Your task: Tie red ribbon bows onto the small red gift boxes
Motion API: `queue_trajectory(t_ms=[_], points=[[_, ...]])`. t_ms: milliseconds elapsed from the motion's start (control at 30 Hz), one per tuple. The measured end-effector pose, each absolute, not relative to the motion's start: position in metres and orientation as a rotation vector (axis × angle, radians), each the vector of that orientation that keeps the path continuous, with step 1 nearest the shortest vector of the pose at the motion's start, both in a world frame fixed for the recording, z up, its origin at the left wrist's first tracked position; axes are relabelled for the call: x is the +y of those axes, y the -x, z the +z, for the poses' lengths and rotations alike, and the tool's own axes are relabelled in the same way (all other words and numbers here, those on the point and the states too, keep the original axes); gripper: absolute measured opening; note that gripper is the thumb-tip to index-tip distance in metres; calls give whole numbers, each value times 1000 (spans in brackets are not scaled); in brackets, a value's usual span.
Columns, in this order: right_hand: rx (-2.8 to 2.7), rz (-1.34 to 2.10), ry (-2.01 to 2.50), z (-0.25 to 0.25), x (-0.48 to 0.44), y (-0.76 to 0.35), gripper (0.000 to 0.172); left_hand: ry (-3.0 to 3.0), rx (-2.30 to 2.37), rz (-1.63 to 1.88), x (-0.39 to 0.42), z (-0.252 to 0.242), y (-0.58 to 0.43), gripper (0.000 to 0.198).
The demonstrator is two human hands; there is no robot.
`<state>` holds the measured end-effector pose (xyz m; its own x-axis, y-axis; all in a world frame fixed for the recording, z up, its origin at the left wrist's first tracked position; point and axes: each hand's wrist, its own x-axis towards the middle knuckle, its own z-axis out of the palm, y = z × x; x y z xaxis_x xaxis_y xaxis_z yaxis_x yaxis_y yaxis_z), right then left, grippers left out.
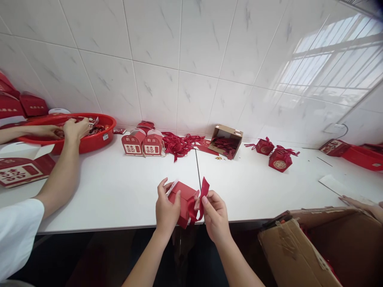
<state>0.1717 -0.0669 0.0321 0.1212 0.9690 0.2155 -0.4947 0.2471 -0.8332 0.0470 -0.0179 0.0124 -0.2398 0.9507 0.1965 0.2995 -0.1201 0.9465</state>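
My left hand grips a red gift box from its left side, thumb on the face toward me. The box is held near the table's front edge. A red ribbon loops at the right end of the box, and my right hand pinches it between thumb and fingers. Beyond my hands, a heap of red ribbons lies by the wall. Two red and white candy boxes with Chinese characters stand left of the heap.
At left, a co-worker's hands reach into a red basin. A small carton lies tipped by the wall. Two ribbon-tied red boxes stand farther right. A large cardboard box is at lower right, with another person's hand behind it.
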Motion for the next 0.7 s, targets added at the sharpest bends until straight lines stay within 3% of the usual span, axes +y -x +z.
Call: queue_trajectory(t_ms=[333,700], points=[[-999,1322,863,35,-41,-170,22,-959,989,1451,-31,7,-52,42],[-1345,1553,1068,55,-26,-185,23,-565,852,1343,-45,23,-47,39]])
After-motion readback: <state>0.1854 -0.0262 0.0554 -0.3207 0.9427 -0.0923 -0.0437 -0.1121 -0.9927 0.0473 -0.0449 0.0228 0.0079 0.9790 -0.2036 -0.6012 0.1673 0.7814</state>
